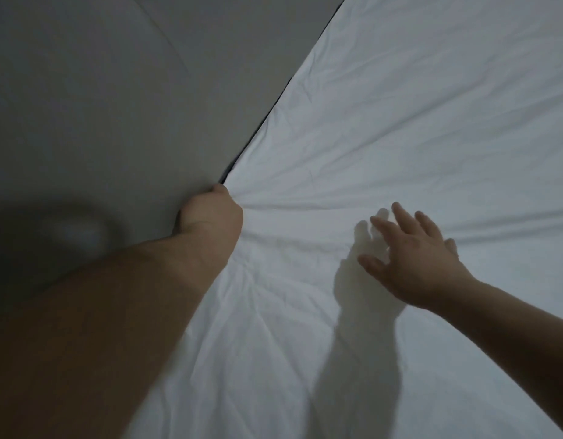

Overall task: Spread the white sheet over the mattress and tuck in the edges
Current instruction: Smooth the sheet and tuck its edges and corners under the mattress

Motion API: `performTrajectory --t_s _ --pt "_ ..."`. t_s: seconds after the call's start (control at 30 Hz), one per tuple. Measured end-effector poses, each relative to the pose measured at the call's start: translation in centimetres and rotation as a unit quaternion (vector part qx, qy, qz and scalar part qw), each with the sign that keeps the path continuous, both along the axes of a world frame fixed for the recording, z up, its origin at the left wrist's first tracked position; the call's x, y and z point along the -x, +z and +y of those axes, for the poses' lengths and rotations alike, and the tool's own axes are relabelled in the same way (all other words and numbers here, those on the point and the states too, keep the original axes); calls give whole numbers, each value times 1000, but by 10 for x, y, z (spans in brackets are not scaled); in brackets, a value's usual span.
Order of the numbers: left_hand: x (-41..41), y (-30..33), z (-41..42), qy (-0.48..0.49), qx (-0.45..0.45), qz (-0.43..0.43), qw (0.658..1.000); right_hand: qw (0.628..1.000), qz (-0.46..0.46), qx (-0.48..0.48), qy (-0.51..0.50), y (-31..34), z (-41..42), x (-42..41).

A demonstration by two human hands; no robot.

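At bed edge, 9 o'clock | left hand (212, 213) grip curled, pushing sheet (400, 137) by wall (99, 106) | right hand (413, 261) spread, empty | advice: push deep, smooth creases outward.

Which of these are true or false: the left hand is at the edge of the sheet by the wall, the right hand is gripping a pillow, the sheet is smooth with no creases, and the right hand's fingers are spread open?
1. The left hand is at the edge of the white sheet, next to the wall. True.
2. The right hand grips a pillow. False: it holds nothing, and no pillow is in view.
3. The sheet is smooth, without creases. False: creases fan out from the left hand.
4. The right hand's fingers are spread open above the sheet. True; its shadow falls on the fabric.
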State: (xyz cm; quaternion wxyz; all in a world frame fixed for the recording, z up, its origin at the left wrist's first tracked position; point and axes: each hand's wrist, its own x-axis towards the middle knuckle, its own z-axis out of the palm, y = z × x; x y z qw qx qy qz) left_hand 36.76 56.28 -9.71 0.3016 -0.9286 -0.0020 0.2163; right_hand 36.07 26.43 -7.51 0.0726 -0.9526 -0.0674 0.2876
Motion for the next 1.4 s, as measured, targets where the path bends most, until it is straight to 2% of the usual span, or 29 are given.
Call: performTrajectory --t_s 0.07,0.13,0.17,0.23,0.3,0.37,0.57,0.7,0.77,1.03,1.13,1.23,1.33,1.4 --pt "-6 7 -5 -31 31 -36 998 999 10 4 -44 -9 -7 -2" --pt "-9 4 -11 -54 109 -66 990 998 30 8 -56 -22 -8 2" --pt "-10 2 -16 -22 173 -47 984 998 38 18 -55 -28 -7 5" --pt "-11 -1 -25 131 285 16 949 997 47 36 -53 -34 -2 7" --pt "-16 -9 -28 239 329 25 913 996 56 35 -60 -36 0 2" --pt "-18 -19 -31 270 346 6 898 995 70 35 -60 -36 0 -2" --pt "-21 -17 -49 310 330 -56 890 994 89 31 -59 -37 3 -9" --pt "-18 -21 -52 317 359 -10 878 994 89 32 -61 -36 3 -11" --pt "-14 -25 -44 339 361 -15 869 994 86 33 -57 -36 2 -11" --pt "-31 -24 -41 326 323 3 888 993 100 30 -54 -38 4 -27" --pt "-13 -12 -69 241 305 -57 920 996 72 18 -54 -40 4 -19" --pt "22 -6 -117 148 340 -14 929 999 24 -20 -43 -43 -4 -5" --pt "57 -10 -145 173 345 63 920 994 -80 -67 -33 -39 -28 20" --pt "71 -17 -143 192 332 71 921 987 -129 -47 -79 -38 -48 43"
